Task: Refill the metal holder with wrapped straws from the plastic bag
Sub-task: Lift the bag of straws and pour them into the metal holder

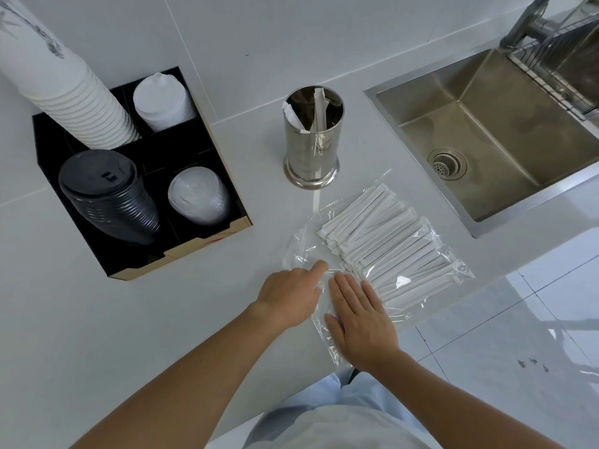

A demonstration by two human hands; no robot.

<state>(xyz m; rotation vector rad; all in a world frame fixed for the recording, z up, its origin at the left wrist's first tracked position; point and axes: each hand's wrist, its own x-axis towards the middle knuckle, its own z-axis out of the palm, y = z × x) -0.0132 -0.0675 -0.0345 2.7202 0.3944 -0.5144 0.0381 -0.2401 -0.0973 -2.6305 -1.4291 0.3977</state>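
A round metal holder (312,147) stands upright on the white counter and has a few wrapped straws (316,106) leaning inside. In front of it lies a clear plastic bag (299,251) full of white paper-wrapped straws (385,244), flat on the counter. My left hand (291,294) rests on the bag's loose near end, its fingers curled and the forefinger pointing forward. My right hand (359,315) lies flat, palm down, on the plastic, with its fingertips at the near ends of the straws.
A black organizer (181,251) at the left holds a tall stack of white cups (64,89), black lids (107,196) and clear lids (197,196). A steel sink (486,124) with a drain and a wire rack (557,59) sits at the right. The counter edge runs close behind the bag.
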